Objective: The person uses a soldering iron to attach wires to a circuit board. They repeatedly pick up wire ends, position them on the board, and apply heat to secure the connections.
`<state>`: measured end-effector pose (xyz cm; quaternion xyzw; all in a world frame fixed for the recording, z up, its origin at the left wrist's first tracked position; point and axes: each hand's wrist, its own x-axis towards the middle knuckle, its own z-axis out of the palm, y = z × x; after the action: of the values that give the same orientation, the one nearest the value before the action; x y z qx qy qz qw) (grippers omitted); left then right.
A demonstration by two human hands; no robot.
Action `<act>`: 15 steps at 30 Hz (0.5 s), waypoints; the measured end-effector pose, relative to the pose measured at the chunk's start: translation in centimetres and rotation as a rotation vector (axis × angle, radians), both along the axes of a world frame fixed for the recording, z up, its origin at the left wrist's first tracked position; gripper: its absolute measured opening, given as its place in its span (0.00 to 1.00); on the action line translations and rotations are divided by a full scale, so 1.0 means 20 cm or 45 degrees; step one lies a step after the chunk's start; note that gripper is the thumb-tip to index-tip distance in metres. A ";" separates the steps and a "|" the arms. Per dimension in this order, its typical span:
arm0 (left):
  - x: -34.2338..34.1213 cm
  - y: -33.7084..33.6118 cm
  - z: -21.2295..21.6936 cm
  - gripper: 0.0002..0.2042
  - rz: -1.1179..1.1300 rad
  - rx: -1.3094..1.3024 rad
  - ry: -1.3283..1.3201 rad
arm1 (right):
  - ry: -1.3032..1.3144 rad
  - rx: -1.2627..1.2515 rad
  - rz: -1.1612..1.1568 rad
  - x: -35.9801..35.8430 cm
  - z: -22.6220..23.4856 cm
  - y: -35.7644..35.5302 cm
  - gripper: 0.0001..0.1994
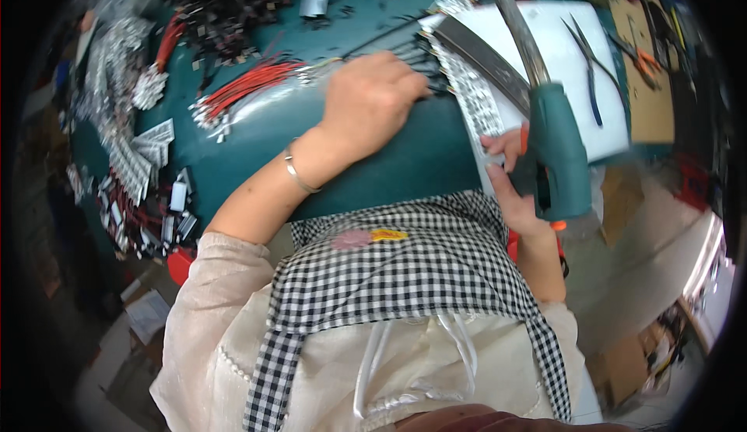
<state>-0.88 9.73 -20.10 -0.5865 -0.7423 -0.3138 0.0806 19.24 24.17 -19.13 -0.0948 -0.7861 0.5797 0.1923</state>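
Note:
My left hand point(372, 104) is closed, knuckles up, over the green table mat. Black cables point(403, 49) fan out just beyond its fingers, and what it grips is hidden beneath it. Beside its wrist lies a bundle of red wires point(257, 82) with white connectors. My right hand point(513, 187) pinches a small greyish piece point(495, 159) at the near end of a strip of white labels point(476, 94). A teal-handled heat gun point(566, 148) with a metal barrel stands in front of that hand and hides part of it. I cannot tell whether any finger touches the gun.
A dark flat bar point(482, 65) lies on a white board point(576, 35) with dark-handled tweezers or pliers point(589, 66). Orange-handled pliers point(644, 62) rest on brown cardboard farther right. A heap of black parts point(222, 4), plastic packaging point(117, 82) and small cased parts point(152, 214) crowd the left.

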 end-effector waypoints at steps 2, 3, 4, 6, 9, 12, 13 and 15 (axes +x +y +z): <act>-0.01 -0.01 0.00 0.05 0.021 -0.044 0.033 | -0.170 0.155 0.111 0.02 -0.02 0.00 0.11; -0.02 -0.01 0.00 0.05 0.041 -0.038 0.026 | -0.122 0.102 0.095 0.02 -0.04 -0.01 0.11; -0.02 -0.01 0.00 0.04 0.067 -0.034 0.022 | -0.071 0.043 0.086 0.02 -0.07 -0.02 0.10; -0.05 -0.05 0.04 0.06 0.098 -0.025 0.015 | 0.032 -0.125 0.051 0.00 -0.05 -0.05 0.14; -0.14 -0.10 0.07 0.07 0.113 0.100 -0.171 | 0.101 -0.098 0.068 0.01 -0.08 -0.03 0.28; -0.36 -0.18 0.12 0.06 0.435 0.145 0.089 | 0.198 -0.198 0.006 0.02 -0.05 -0.04 0.32; -0.45 -0.20 0.13 0.06 0.521 0.061 0.259 | 0.227 -0.191 -0.022 0.01 -0.04 -0.04 0.32; -0.59 -0.22 0.14 0.07 0.669 -0.056 0.498 | 0.247 -0.217 -0.068 0.00 -0.01 -0.05 0.31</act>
<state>-12.66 5.34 -17.36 -0.4258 -0.8453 -0.1474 0.2871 19.16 23.23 -19.25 -0.0749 -0.7089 0.6456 0.2741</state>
